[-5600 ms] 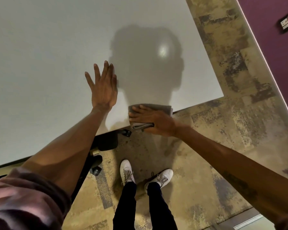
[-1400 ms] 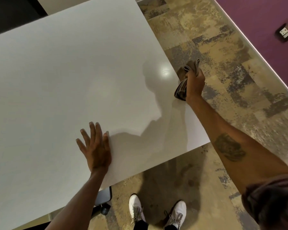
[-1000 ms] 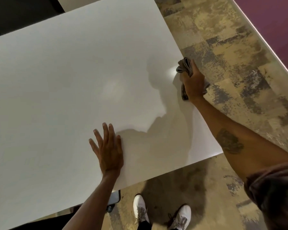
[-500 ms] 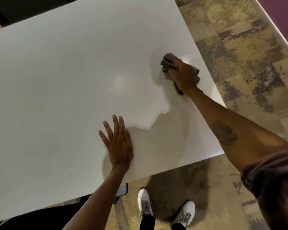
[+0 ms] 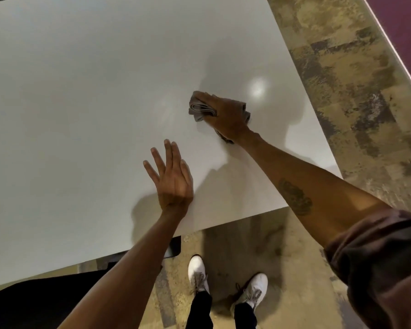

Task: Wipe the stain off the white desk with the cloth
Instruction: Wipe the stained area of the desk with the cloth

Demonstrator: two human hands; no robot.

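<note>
1. Wiping was the step in hand: the right hand (image 5: 228, 119) pressed a bunched grey cloth (image 5: 201, 109) flat onto the white desk (image 5: 81, 91).
2. The left hand (image 5: 173, 179), fingers spread and holding nothing, sat nearer the body, left of the cloth.
3. No stain was discernible; the next stroke probably called for steady downward pressure.

I see overhead glare as a round hotspot on the white desk (image 5: 81, 115), soft shadows beneath it, slight blur, edges bowed.

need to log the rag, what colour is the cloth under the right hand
Grey cloth, bunched under the right hand; the head view shows it.
</note>
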